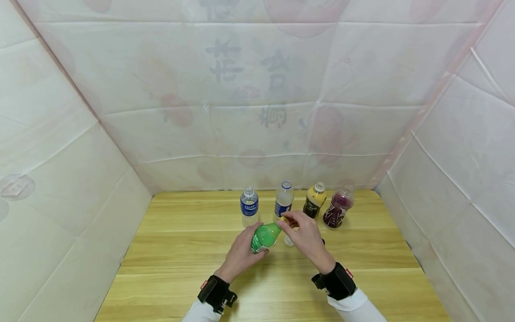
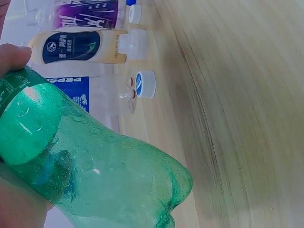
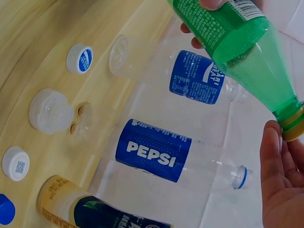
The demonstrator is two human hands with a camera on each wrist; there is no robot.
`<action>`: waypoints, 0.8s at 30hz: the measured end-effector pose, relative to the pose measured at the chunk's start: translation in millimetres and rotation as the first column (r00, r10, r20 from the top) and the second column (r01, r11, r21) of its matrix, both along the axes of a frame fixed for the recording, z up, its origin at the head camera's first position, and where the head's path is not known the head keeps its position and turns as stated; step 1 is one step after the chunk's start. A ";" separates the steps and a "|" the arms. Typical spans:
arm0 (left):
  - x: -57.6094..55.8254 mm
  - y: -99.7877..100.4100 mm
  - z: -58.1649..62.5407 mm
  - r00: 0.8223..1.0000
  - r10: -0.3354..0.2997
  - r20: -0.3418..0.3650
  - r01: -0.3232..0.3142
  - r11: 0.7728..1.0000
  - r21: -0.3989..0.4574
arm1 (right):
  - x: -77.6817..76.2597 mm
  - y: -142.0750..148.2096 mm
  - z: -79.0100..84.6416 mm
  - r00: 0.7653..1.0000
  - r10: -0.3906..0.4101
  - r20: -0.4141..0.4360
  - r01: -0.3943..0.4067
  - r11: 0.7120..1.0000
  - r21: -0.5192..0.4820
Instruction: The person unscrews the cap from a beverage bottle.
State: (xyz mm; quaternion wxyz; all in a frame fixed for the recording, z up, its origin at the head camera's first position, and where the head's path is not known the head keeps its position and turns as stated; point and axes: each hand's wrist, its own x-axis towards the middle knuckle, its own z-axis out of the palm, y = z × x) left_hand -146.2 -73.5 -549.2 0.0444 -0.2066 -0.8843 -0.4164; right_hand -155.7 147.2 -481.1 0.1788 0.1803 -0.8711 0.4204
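Note:
My left hand [image 1: 242, 251] grips a green plastic bottle [image 1: 264, 237] round its labelled body, holding it tilted above the table. The bottle's neck points up towards my right hand [image 1: 306, 237]. With thumb and fingers, the right hand pinches the yellow cap [image 3: 293, 124] at the bottle's mouth. In the right wrist view the cap sits on the neck; whether it is tight I cannot tell. A little liquid shows inside the green bottle [image 2: 95, 147], and its base faces the camera in the left wrist view.
Behind the hands stand uncapped bottles: a Pocari Sweat bottle [image 1: 249, 206], a Pepsi bottle [image 3: 153, 150], a yellow bottle [image 1: 314, 202] and a purple one [image 1: 338, 209]. Loose caps lie before them: a white-and-blue cap [image 3: 79, 58], a clear cap [image 3: 51, 111], a white cap [image 3: 15, 163] and a blue cap [image 3: 6, 209].

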 end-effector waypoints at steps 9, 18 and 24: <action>0.7 -0.6 -0.1 1.000 0.004 0.007 -0.004 1.000 0.018 | 0.0 2.0 0.4 0.995 0.074 -0.070 -0.074 0.997 0.010; -0.3 -0.8 -0.6 1.000 0.002 0.009 -0.002 0.999 0.041 | -1.8 4.8 1.3 0.973 0.188 -0.137 -0.183 0.982 0.054; 0.0 -1.8 -0.9 1.000 -0.004 0.010 0.003 0.998 0.060 | -2.5 7.0 1.8 0.955 0.252 -0.157 -0.241 0.967 0.084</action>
